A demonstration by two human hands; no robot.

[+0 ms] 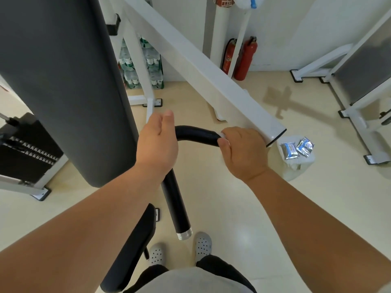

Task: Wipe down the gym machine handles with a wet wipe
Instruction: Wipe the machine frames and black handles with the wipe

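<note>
A black bent handle (196, 135) of the gym machine runs from the white arm (211, 70) leftward, then turns down to a silver-capped end (184, 234). My right hand (243, 151) grips the handle's upper part with a white wet wipe (223, 135) wrapped round it; only a sliver of the wipe shows between the fingers. My left hand (157, 144) holds the handle at its bend, fingers curled behind it and thumb up.
A tall grey back pad (63, 81) stands at the left, with a black weight stack (25, 149) beyond it. Two foil wipe packets (296, 148) lie on a white stool at the right. Red fire extinguishers (245, 60) stand by the wall. Another machine's frame (359, 98) is far right.
</note>
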